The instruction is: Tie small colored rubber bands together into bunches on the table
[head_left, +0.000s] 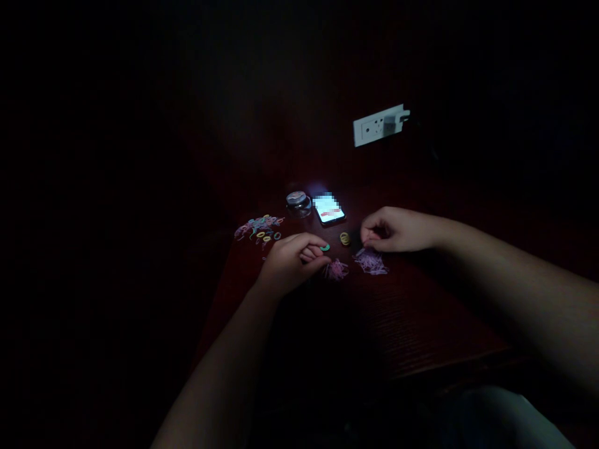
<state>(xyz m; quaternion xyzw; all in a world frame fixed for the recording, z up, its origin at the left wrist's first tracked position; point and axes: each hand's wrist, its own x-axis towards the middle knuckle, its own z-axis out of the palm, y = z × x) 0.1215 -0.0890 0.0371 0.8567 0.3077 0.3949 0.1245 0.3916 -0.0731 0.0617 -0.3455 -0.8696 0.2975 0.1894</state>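
Note:
My left hand (297, 259) reaches in from the left with its fingers curled. A small green hair tie (325, 247) shows at its fingertips, between index finger and thumb. Just beside the thumb lies a small heap of pink bands (337, 269). My right hand (386, 229) is closed in a pinch above the edge of a heap of light purple bands (371, 261); whatever its fingertips hold is hidden. Between both hands sits a little stack of yellow hair ties (345, 239). At the left, a mixed pile of coloured hair ties and bands (262, 226) is spread out.
Behind the hands, a lit phone (329, 208) lies on the dark red table (412, 312). Next to it stands a clear round jar (298, 202) with a lid. A white socket panel (380, 125) with a plug is on the wall. The surroundings are very dark.

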